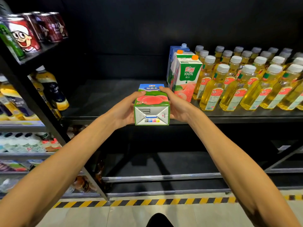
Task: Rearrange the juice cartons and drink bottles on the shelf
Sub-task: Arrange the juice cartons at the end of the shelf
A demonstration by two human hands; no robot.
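I hold a green peach juice carton (pixel 151 105) tipped on its side at the shelf's front edge, its folded bottom facing me. My left hand (pixel 126 110) grips its left side and my right hand (pixel 176 105) grips its right side. Behind it lies a blue carton (pixel 150 87), also held between my fingertips. To the right an upright peach juice carton (pixel 186 79) stands on the black shelf (pixel 101 95), with another orange-capped carton and a blue carton (pixel 173 54) behind it. Rows of yellow drink bottles (pixel 246 81) with white caps fill the shelf's right part.
The neighbouring rack on the left carries red cans (pixel 26 35) on top, dark-labelled yellow bottles (pixel 52 89) below and small bottles lower down. A lower black shelf (pixel 164 176) sits under my arms. Yellow-black hazard tape (pixel 147 202) runs along the floor.
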